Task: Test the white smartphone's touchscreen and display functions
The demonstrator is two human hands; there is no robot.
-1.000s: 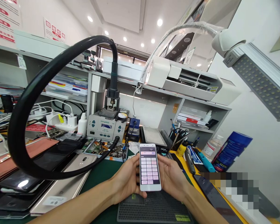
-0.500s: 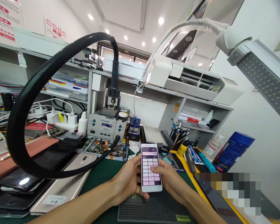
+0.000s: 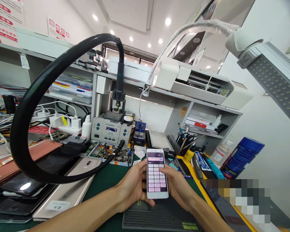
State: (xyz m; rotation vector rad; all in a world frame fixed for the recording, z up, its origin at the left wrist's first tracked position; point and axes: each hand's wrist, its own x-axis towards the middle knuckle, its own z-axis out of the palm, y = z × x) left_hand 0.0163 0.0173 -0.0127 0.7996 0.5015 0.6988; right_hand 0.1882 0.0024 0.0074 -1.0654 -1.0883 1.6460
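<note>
My left fingers grip the white, rectangular smartphone; my right thumb (that hand's grip is unclear) seems mid-tap, needing steadiness.

The phone is white, its screen tiled pale pink, the honeycomb-patterned pad dark grey.

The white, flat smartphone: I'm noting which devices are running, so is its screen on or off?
On. The white, flat smartphone has a lit screen showing rows of pale tiles on a dark background.
</note>
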